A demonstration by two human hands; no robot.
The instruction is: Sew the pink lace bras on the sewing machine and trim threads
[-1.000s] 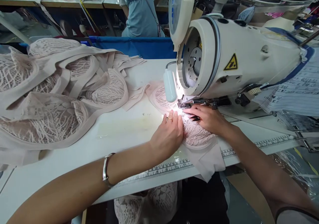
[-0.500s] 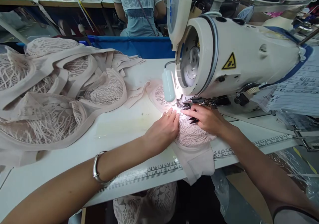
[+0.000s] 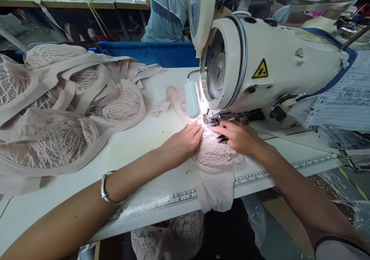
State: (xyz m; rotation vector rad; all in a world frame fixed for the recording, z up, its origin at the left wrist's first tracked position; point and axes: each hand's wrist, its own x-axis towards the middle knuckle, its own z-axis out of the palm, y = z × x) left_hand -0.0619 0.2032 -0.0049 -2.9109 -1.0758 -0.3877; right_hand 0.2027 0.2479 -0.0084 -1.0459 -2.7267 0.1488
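A pale pink lace bra [image 3: 215,152] lies under the needle of a white sewing machine [image 3: 268,59], one cup toward me and its band hanging over the table edge. My left hand [image 3: 186,140] rests flat on the fabric left of the presser foot [image 3: 207,120], fingers stretched out and close together. On the right, my right hand [image 3: 235,136] has its index finger pressed to the lace by the foot. Its other fingers are curled round black thread snips [image 3: 222,138], whose pointed blades stick out to the left. The fingertips nearest the needle are partly washed out by the lamp's glare.
A pile of similar bras [image 3: 58,129] covers the table's left side. A small pale green lamp [image 3: 192,98] hangs beside the needle. Ruler markings [image 3: 162,202] run along the front edge. Another bra [image 3: 170,233] lies below the table. A person [image 3: 166,17] is beyond the blue cloth [image 3: 150,53].
The bra under the needle has shifted slightly left and away from me, its band swinging left. My left hand has moved with it. The person behind has shifted to the right.
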